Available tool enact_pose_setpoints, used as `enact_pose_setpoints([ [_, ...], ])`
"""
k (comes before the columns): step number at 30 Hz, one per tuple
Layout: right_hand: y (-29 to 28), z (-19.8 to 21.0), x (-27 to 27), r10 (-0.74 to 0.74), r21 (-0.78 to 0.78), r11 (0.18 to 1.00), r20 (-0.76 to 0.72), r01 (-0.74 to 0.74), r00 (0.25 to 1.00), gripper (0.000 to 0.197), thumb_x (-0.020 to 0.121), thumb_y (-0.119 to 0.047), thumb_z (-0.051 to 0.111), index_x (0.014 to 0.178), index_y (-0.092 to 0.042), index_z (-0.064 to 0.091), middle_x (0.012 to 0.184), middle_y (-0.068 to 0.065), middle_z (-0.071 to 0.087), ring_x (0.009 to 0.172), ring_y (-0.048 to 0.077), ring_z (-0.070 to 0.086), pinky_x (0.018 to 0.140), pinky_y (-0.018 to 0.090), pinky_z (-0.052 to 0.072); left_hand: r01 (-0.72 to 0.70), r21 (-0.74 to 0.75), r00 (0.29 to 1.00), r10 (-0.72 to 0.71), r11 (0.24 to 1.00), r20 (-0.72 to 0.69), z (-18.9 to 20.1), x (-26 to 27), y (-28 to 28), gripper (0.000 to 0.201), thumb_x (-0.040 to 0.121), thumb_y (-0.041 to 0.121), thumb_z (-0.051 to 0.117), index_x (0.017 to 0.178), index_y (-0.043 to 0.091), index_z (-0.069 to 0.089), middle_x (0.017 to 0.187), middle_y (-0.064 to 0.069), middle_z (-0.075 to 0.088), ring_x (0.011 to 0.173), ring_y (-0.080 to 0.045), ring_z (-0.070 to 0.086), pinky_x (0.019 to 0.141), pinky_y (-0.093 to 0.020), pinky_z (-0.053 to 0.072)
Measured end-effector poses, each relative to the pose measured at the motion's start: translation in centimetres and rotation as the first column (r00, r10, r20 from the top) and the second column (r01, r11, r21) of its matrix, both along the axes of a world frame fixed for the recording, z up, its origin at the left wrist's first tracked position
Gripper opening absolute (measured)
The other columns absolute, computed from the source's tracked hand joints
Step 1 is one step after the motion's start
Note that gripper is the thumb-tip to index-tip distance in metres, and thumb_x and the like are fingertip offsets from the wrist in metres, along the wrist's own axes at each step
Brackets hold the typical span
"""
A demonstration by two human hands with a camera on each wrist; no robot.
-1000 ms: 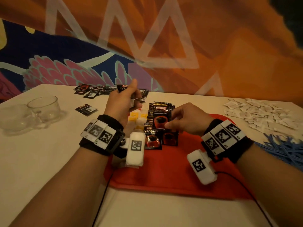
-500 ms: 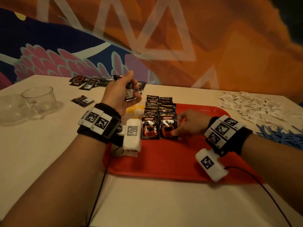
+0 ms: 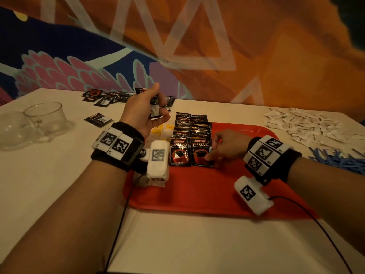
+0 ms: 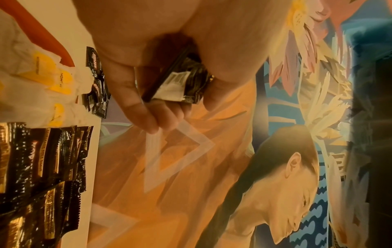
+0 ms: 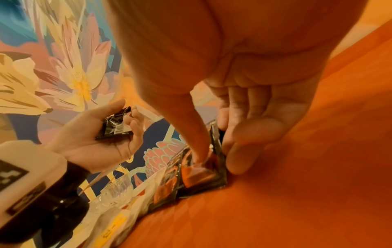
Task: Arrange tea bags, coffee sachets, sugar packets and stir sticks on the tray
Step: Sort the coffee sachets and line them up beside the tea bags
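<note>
right hand [image 3: 227, 146] pinches the front coffee sachet [image 3: 201, 152] on the red tray [image 3: 197, 190]; left hand [image 3: 143, 113] grips spare sachets [image 3: 154, 107].

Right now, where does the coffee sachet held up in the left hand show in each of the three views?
Head: upper centre, the held sachet sits in the raised left hand, above the tray.
Left wrist: upper centre, between thumb and fingers.
Right wrist: left of centre, in the left hand.
Shared landmark: the sachet rows, at left wrist's lower left and right wrist's lower centre.
</note>
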State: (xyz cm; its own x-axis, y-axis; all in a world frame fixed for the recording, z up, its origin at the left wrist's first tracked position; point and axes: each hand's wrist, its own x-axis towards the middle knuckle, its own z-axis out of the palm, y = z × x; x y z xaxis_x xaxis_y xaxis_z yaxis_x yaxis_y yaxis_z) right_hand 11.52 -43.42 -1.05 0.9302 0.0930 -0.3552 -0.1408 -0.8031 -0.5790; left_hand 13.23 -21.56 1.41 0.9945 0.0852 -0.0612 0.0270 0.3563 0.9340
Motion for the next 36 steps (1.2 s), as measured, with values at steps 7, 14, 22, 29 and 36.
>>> enact_pose_setpoints([
  [7,0.1,1.1,0.1,0.047,-0.093,0.995,0.151,-0.034,0.987,0.03,0.082,-0.031,0.077,0.087,-0.017,0.051,0.086,0.004,0.068,0.075,0.017,0.066,0.064,0.03,0.054,0.105,0.015,0.994,-0.104,0.994,-0.039,0.1,-0.1,0.0,0.038,0.096,0.052,0.055,0.088,0.017,0.064,0.07,0.0,0.06,0.057,-0.016,0.057,0.063,-0.03,0.056],
  [14,2.7,2.7,1.0,0.056,0.152,0.974,0.56,-0.169,0.827,0.019,0.083,-0.041,0.075,0.081,-0.024,0.065,0.078,-0.005,0.066,0.071,0.008,0.059,0.065,0.026,0.045,0.267,0.01,0.96,-0.266,0.964,-0.083,0.3,-0.5,-0.3,0.078,0.088,0.08,0.028,0.096,0.01,0.061,0.07,-0.008,0.062,0.06,-0.024,0.062,0.06,-0.035,0.057],
  [22,6.0,2.8,0.5,-0.053,0.34,0.894,0.725,-0.291,0.687,0.015,0.079,-0.026,0.08,0.086,-0.026,0.068,0.074,-0.008,0.068,0.067,0.005,0.063,0.065,0.017,0.049,0.31,0.004,0.95,-0.31,0.951,-0.024,0.0,-0.4,-0.9,0.085,0.09,0.079,0.018,0.101,0.011,0.068,0.077,-0.009,0.064,0.063,-0.023,0.06,0.062,-0.032,0.051],
  [29,6.5,2.6,0.2,0.008,0.26,0.934,0.671,-0.246,0.741,0.041,0.071,-0.042,0.083,0.103,-0.026,0.063,0.095,-0.016,0.066,0.077,-0.004,0.063,0.066,0.006,0.044,0.318,0.118,0.941,-0.328,0.941,0.086,0.0,-0.7,-1.9,0.064,0.097,0.066,0.019,0.088,0.013,0.053,0.093,-0.011,0.06,0.09,-0.023,0.063,0.08,-0.034,0.054],
  [36,4.2,2.1,2.6,-0.193,0.485,0.862,0.585,-0.149,0.788,0.02,0.08,-0.017,0.076,0.091,-0.031,0.068,0.085,-0.004,0.075,0.082,0.012,0.072,0.084,0.037,0.057,-0.011,0.418,0.942,-0.131,0.908,0.309,-1.1,0.0,-1.9,0.016,0.098,0.012,0.058,0.084,0.017,0.059,0.095,-0.004,0.065,0.087,-0.023,0.066,0.078,-0.039,0.057],
])
